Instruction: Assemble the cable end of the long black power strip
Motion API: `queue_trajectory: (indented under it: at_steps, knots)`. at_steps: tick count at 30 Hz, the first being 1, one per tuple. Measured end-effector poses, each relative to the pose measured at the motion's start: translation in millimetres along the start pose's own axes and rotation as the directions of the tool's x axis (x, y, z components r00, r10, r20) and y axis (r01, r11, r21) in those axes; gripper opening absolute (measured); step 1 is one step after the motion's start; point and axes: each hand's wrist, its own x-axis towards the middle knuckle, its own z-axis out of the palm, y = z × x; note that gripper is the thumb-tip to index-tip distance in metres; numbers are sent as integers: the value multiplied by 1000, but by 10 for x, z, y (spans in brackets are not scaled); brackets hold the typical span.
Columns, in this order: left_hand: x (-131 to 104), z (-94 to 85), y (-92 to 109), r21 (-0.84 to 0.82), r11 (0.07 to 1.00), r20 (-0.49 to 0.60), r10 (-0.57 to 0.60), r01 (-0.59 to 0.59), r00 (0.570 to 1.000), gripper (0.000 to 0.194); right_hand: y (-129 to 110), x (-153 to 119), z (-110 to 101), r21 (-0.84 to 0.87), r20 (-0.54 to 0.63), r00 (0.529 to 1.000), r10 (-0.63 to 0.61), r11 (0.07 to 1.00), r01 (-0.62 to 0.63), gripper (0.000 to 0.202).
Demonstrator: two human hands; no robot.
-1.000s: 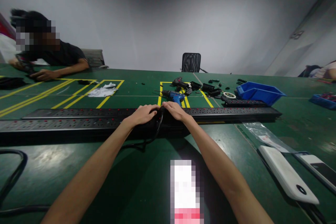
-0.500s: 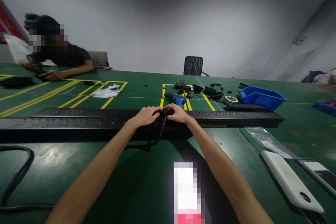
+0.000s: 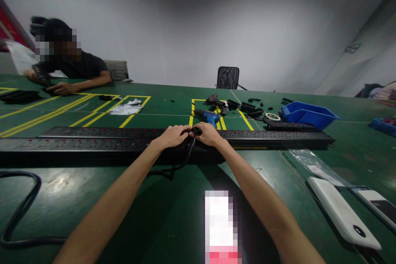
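Observation:
My right hand (image 3: 210, 134) is closed around a black plug (image 3: 195, 131), whose black cord (image 3: 191, 150) hangs toward me. My left hand (image 3: 173, 136) meets it from the other side, with curled fingers against the plug; its fingertips are partly hidden. Both hands are over a long black power strip (image 3: 93, 145), which has rows of sockets and small red marks. Just behind lies a second long strip (image 3: 272, 135) of the same sort.
Beyond the strips lie a blue drill (image 3: 207, 116), a dark drill (image 3: 213, 100), black parts and a tape roll (image 3: 272, 117). A blue bin (image 3: 309, 114) stands right. A white power bank (image 3: 343, 210) and a blurred-out screen (image 3: 219, 222) are nearer. Another person (image 3: 83, 66) sits far left.
The plug has tilted slightly between my fingers and its cord has shifted a little. My hands stay at nearly the same spot over the strip.

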Motion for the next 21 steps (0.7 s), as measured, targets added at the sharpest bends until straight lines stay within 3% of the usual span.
queue_trajectory:
  at_steps: [11, 21]
  knots:
    - [3, -24, -18, 23, 1000, 41, 2, -3, 999, 39, -164, 211, -66, -373, 155, 986, 62, 928, 0, 35]
    - [30, 30, -58, 63, 998, 32, -3, 1, 999, 40, -187, 197, -65, -434, 181, 979, 90, 901, -2, 41]
